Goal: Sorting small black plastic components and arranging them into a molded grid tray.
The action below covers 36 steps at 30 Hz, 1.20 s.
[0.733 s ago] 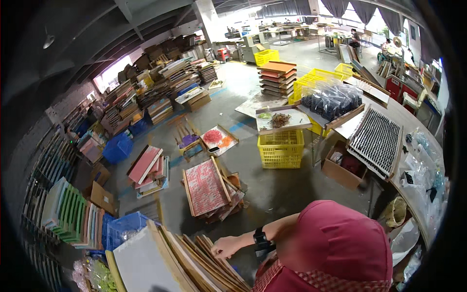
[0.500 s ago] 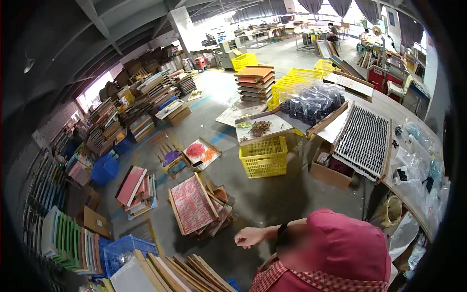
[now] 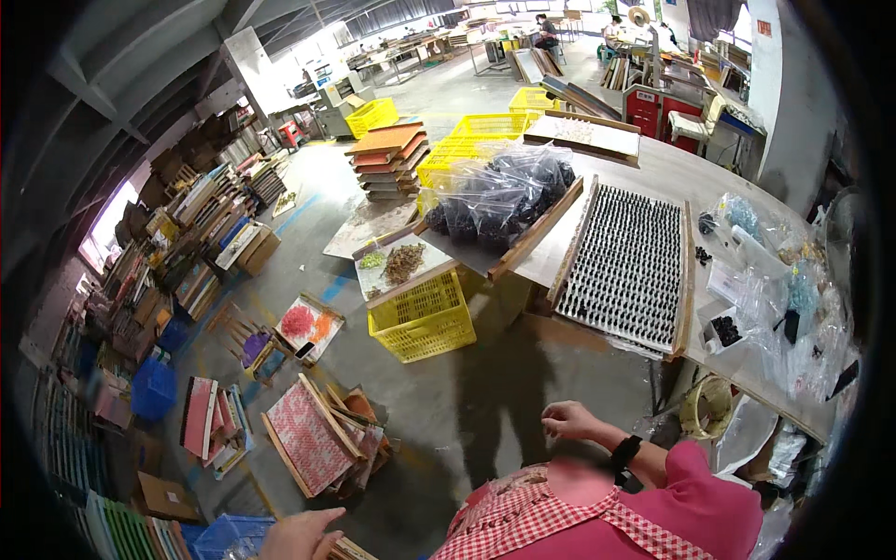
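My right hand (image 3: 571,422), with a black band on the wrist, is held in front of my body above the floor. Its fingers are loosely bent and apart, and nothing shows in them. It is nearest to the tray of dark small pieces (image 3: 623,266), set in rows on the table to its upper right. At the lower edge my left hand (image 3: 301,536) is partly cut off. Its visible fingers are spread and no held thing shows. Beyond it stands a stack of frames topped by a pink-and-white patterned board (image 3: 313,437).
Bags of dark pieces (image 3: 499,191) lie by the table (image 3: 719,182). A yellow crate (image 3: 425,322) supports a tray of green and brown bits (image 3: 375,282). Plastic bags (image 3: 803,327) and a white box of black pieces (image 3: 723,330) cover the table's right side. People sit far back.
The view has turned right, bringing the table nearer the middle. My right hand has moved to the right and up in the picture. My left hand has come into view at the lower edge.
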### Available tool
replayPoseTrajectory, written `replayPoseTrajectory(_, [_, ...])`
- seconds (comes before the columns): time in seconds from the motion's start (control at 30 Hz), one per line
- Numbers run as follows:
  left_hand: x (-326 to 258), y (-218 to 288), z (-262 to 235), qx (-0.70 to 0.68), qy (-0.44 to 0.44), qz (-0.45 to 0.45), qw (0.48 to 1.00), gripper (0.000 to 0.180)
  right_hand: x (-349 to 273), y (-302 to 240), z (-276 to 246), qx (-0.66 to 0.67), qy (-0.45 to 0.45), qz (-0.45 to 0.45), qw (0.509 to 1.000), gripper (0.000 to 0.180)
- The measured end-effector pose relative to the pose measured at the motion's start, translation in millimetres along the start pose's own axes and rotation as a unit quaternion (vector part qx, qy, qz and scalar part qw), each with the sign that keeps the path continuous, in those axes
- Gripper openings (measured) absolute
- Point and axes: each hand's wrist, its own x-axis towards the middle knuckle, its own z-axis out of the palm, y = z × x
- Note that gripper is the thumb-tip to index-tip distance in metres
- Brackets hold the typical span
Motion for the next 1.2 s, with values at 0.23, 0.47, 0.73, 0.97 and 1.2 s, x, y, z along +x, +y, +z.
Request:
replayPoseTrajectory(0.23, [-5.4,-53.8,25.5,0.019,0.078,-0.187,0.979,0.033,-8.6,63.3,-25.4,0.136,0.048,0.095,0.985,0.020])
replayPoseTrajectory(0.47, [-201.0,-36.3,135.5,-0.154,0.037,-0.553,0.818,0.041,64.9,21.1,0.3,0.066,-0.170,0.055,0.982,0.020])
replayPoseTrajectory(0.73, [-451.8,233.4,312.6,-0.276,0.054,-0.811,0.513,0.041,149.8,-34.9,87.8,-0.101,-0.431,-0.026,0.896,0.019])
replayPoseTrajectory(0.97, [-419.1,306.3,356.3,-0.397,0.161,-0.809,0.402,0.042,153.4,-94.3,162.4,-0.163,-0.499,-0.089,0.846,0.014])
replayPoseTrajectory(1.2, [-286.3,89.4,200.4,-0.194,0.231,-0.669,0.679,0.043,123.6,-70.9,126.4,-0.139,-0.470,-0.131,0.861,0.015])
